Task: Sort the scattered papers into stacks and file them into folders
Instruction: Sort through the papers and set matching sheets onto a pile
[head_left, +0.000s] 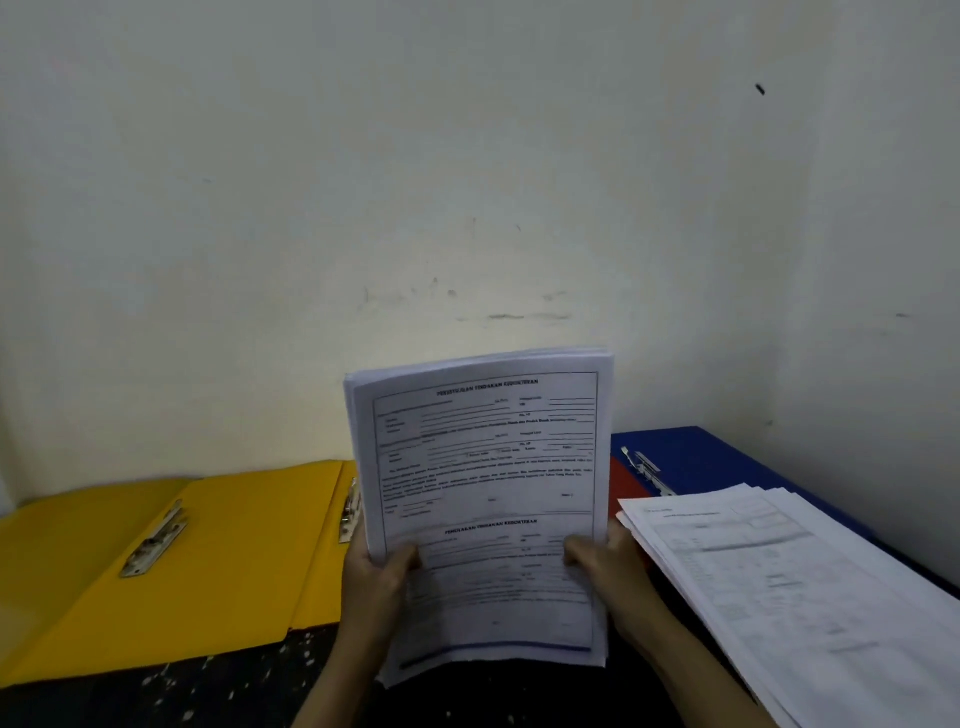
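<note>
Leftmost, lying open on the floor: yellow folders (156, 561). Gripping an upright stack of printed forms (483, 499) with left hand (376, 577), thumb in front; right hand (608, 564) pinching likewise. Resting farther right: loose papers (789, 587) over the blue folder (727, 457).

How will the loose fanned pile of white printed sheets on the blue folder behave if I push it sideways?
The fanned pile of white printed sheets would probably shear apart, since its edges are already staggered. It overhangs the blue folder, so lower sheets may droop or slide off. Unbound paper is likely floppy; lifting it needs support from both sides.
</note>
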